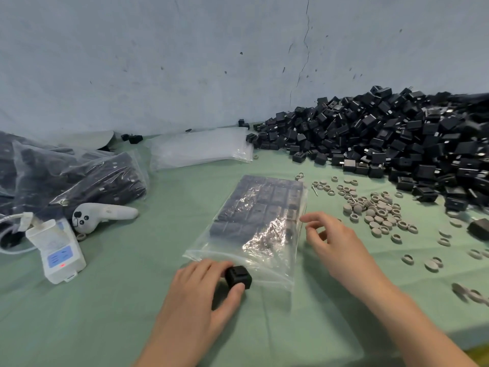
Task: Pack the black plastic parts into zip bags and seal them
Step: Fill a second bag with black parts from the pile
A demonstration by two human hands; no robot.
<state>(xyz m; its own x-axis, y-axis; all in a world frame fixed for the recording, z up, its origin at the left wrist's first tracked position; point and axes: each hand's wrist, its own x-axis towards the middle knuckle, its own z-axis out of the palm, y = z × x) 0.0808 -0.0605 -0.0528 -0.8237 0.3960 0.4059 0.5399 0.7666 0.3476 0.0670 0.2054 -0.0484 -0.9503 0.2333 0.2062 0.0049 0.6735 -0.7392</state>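
Note:
A clear zip bag lies flat in the middle of the green table, its far half filled with rows of black plastic parts. At the bag's near mouth my left hand grips one black plastic part between thumb and fingers. My right hand hovers beside the bag's right edge with loosely curled fingers, holding nothing. A big heap of loose black parts fills the back right of the table.
A stack of empty zip bags lies at the back centre. Filled bags pile up at the left, with a white controller and a white device in front. Several grey rings and discs are scattered right of the bag.

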